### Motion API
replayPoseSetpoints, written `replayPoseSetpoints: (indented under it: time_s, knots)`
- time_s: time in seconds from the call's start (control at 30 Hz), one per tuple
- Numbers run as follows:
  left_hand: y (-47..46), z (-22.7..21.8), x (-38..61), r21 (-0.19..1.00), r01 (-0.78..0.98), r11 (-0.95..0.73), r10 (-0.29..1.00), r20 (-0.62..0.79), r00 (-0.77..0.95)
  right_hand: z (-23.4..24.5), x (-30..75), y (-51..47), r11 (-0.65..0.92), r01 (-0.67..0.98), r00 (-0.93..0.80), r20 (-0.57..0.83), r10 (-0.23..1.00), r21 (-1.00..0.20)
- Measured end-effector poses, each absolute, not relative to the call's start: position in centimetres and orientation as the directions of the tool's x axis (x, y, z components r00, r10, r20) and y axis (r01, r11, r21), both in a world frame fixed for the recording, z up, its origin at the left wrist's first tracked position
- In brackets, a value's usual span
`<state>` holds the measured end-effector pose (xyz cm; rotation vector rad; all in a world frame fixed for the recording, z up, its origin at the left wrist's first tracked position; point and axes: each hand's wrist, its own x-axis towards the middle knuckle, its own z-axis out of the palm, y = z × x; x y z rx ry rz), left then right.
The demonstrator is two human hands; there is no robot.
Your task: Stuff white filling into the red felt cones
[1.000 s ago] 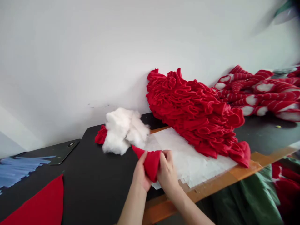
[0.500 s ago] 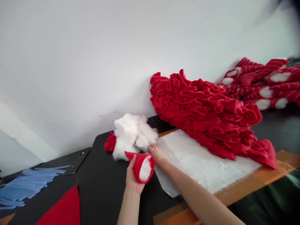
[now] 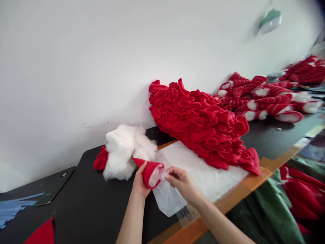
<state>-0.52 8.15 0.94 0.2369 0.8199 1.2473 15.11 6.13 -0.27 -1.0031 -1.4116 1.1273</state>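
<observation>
Head view: the left hand [image 3: 140,181] is closed round a small red cone [image 3: 149,171]. It grips the cone near its pointed end, and the open mouth faces right. The cone is held just above the black table [image 3: 96,203], in front of the white heap of stuffing [image 3: 124,152] and over the near corner of the white sheets [image 3: 203,169].

Half a second ago the right hand [image 3: 181,181] was stretched out to the heap. Now it has come back to the cone's mouth, fingertips pinched together on a tuft [image 3: 162,175] of stuffing that touches the opening. White filling already shows inside the mouth, so this reads as one more pinch going in on top of what is there. The left hand has kept its hold throughout.

Behind the sheets a big pile of red fabric [image 3: 200,125] leans against the wall. Further right lie striped pieces [image 3: 264,100] with white ends. A small red scrap [image 3: 101,158] sits just left of the heap. Blue strips [image 3: 12,210] lie at the far left edge of the table.
</observation>
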Motion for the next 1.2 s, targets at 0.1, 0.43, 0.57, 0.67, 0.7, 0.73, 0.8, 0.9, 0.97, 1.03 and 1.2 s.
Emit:
replayPoseSetpoints:
  time_s: [0.1,0.43,0.57,0.67,0.7,0.73,0.8,0.9,0.97,1.03,1.2]
  knots:
    - [5.5,1.2,1.7,0.579,-0.749,0.323,0.914,-0.397,0.088,-0.1,13.8,5.3,0.241,-0.055,0.092,0.235,0.968,-0.969]
    - [-1.5,-0.6,4.6,0.742,-0.657,0.136,0.984,-0.177,0.004,-1.3,15.8,0.9,0.105,-0.33,0.099,0.077,0.992,-0.938]
    - [-3.9,-1.2,5.0,0.762,-0.637,0.117,0.99,-0.139,0.015,-1.5,16.0,-1.2,0.037,-0.395,0.084,0.004,0.996,-0.918]
    - [-4.6,-1.0,4.9,0.739,-0.658,0.141,0.985,-0.173,0.016,-1.8,16.1,-2.5,0.053,-0.412,0.041,0.039,0.998,-0.91]
    - [-4.6,-0.8,5.0,0.745,-0.654,0.136,0.982,-0.19,-0.013,-1.9,16.3,-2.9,0.053,-0.445,0.029,0.045,0.999,-0.894]
    - [-4.5,-0.7,5.2,0.76,-0.638,0.125,0.977,-0.206,-0.055,-2.0,16.4,-3.3,0.049,-0.498,0.033,0.038,0.999,-0.866]
    - [-4.3,-0.6,5.8,0.812,-0.578,0.081,0.963,-0.213,-0.164,-1.9,16.8,-4.3,0.05,-0.613,0.104,-0.017,0.994,-0.788]
    - [-4.4,-1.1,7.4,0.88,-0.476,0.002,0.937,-0.168,-0.306,-1.5,17.3,-5.9,0.062,-0.623,0.176,-0.062,0.982,-0.779]
    - [-4.9,-1.6,8.5,0.88,-0.475,-0.003,0.947,-0.15,-0.285,-1.1,17.3,-6.8,0.049,-0.562,0.16,-0.05,0.986,-0.826]
    - [-5.6,-1.7,9.2,0.836,-0.547,0.048,0.971,-0.168,-0.17,-0.7,17.4,-7.2,0.068,-0.536,0.182,-0.036,0.983,-0.842]
    - [-5.9,-0.4,8.6,0.694,-0.653,0.302,0.936,-0.347,0.064,-0.9,18.6,-8.3,0.068,-0.584,0.151,-0.026,0.988,-0.809]
